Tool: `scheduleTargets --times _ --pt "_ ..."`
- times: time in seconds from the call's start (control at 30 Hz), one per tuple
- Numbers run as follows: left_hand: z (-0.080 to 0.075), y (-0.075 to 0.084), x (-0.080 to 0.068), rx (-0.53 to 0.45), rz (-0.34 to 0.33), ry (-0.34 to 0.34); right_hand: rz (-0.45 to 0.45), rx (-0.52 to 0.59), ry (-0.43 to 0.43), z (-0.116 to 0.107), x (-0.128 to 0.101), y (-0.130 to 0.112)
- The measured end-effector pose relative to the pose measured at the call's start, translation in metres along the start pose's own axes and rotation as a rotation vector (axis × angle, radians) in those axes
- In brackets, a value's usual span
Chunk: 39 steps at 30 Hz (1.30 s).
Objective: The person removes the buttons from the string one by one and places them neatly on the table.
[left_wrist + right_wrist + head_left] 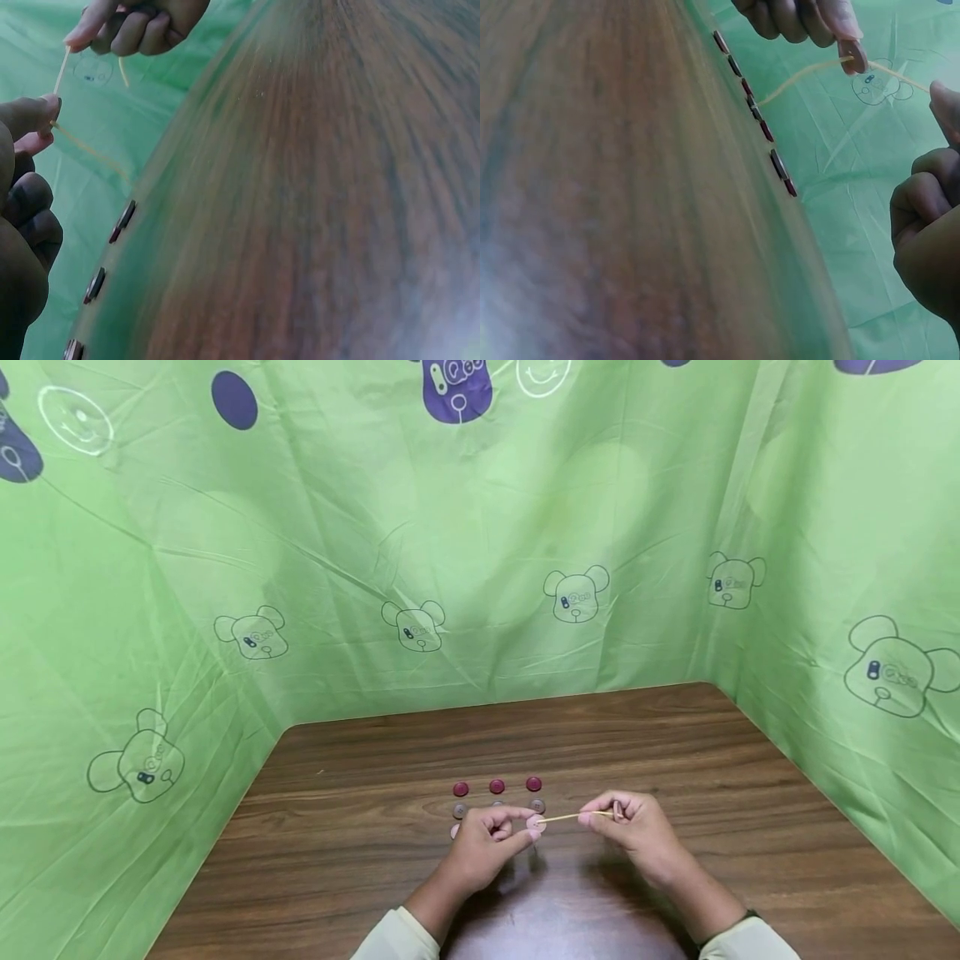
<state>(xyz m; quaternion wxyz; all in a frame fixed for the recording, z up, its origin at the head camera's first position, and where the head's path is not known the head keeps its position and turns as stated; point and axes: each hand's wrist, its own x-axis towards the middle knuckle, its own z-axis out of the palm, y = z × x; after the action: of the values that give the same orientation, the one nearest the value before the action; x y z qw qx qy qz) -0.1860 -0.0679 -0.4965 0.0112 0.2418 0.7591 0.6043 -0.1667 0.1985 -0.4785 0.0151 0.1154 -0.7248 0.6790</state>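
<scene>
Between its thumb and index finger, my left hand (486, 847) pinches a pale pink button (536, 823) above the table. A thin yellow string (561, 817) passes through the button, as the right wrist view shows, and a loose tail hangs on its far side. To the right, my right hand (637, 828) pinches the string between thumb and fingertip, and the stretch between the hands is straight. Just behind the left hand lie dark red buttons (497, 786) in a row, with grey-brown buttons (537, 807) in front of them. Another pink button (454, 832) is partly hidden by the left hand.
The buttons lie on a brown wood-grain table (337, 843) with rounded far corners. A green curtain (480, 527) printed with bear outlines stands along the back and both sides.
</scene>
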Motion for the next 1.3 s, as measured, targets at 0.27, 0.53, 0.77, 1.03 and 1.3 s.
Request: scheduleTargets --times 0.27,0.53,0.77,1.03,1.3 --pt "-0.003 -0.001 -0.001 0.024 0.001 0.009 -0.012 0.016 0.072 -0.006 0.002 -0.001" --pt "-0.008 -0.005 -0.003 -0.007 -0.007 0.007 0.028 0.027 0.126 -0.012 0.004 -0.002" --pt "-0.013 -0.012 -0.005 -0.002 0.006 0.018 0.030 0.040 0.150 -0.014 0.003 -0.005" --pt "-0.016 -0.015 -0.009 -0.008 -0.020 0.014 0.016 0.066 0.178 -0.014 0.003 -0.006" --pt "-0.021 -0.018 -0.012 0.011 -0.074 0.031 -0.003 0.099 0.217 -0.013 0.004 -0.008"
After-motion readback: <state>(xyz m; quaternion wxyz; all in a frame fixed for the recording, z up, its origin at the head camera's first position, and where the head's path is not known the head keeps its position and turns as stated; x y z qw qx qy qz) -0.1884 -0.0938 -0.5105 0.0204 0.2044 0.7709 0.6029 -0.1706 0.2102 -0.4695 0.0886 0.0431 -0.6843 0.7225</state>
